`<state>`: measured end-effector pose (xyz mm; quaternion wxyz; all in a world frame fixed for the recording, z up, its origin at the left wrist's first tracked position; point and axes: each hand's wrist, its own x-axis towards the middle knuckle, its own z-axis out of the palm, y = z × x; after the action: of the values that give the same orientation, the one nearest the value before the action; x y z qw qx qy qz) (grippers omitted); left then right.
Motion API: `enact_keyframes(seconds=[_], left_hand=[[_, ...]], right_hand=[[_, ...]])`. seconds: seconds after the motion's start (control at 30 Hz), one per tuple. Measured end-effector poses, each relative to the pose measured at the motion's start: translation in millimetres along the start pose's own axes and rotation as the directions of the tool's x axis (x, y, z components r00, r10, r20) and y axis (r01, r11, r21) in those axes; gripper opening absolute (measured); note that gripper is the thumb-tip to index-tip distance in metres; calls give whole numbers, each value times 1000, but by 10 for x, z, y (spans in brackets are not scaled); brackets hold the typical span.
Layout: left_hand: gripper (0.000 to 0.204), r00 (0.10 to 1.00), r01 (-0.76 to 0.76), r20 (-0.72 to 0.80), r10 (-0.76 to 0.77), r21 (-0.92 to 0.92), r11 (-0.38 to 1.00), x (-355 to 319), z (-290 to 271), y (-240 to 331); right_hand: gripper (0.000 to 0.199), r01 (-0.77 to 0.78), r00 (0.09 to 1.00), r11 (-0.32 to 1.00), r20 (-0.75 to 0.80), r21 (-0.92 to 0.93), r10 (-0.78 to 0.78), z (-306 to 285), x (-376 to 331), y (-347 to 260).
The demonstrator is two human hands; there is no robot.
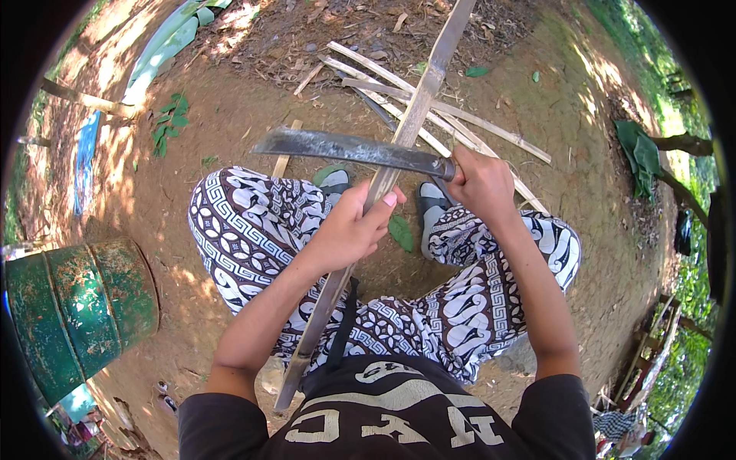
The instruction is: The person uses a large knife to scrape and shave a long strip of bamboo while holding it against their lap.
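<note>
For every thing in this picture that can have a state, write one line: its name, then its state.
left hand: closed round the bamboo strip
right hand: gripping the machete handle
bamboo strip: held slanting, running from the lap out over the ground
machete: blade lying across the strip, pointing to the person's left
cut bamboo strips: lying loose in a pile on the dirt
green drum: rusty, tilted on the ground

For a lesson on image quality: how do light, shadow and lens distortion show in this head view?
Head view: dappled sunlight blotches the dirt ground; glare washes out the far right edge; the long bamboo strip in the left hand and the machete in the right hand stay sharp; the green drum bulges near the black fisheye rim.
</note>
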<state>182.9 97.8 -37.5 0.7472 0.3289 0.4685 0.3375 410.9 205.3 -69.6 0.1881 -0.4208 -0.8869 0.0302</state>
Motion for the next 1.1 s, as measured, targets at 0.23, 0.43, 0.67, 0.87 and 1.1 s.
enact_keyframes(seconds=[0.23, 0.43, 0.67, 0.87, 1.1], left_hand=[[22, 999, 33, 32, -32, -43, 998, -55, 26, -2], [23, 998, 69, 12, -69, 19, 997, 2, -1, -21], [24, 996, 56, 72, -52, -51, 997, -84, 18, -21], [27, 996, 55, 74, -49, -81, 995, -49, 0, 41], [27, 986, 89, 146, -77, -76, 993, -123, -23, -110]], right_hand=[[7, -180, 982, 979, -81, -100, 172, -73, 171, 366], [9, 53, 998, 994, -31, 97, -50, 13, -50, -178], [8, -208, 977, 974, -67, -90, 202, -31, 82, 353], [12, -35, 999, 990, -25, 136, 38, 31, -121, -143], [12, -328, 945, 938, -22, -109, 328, -41, 144, 427]])
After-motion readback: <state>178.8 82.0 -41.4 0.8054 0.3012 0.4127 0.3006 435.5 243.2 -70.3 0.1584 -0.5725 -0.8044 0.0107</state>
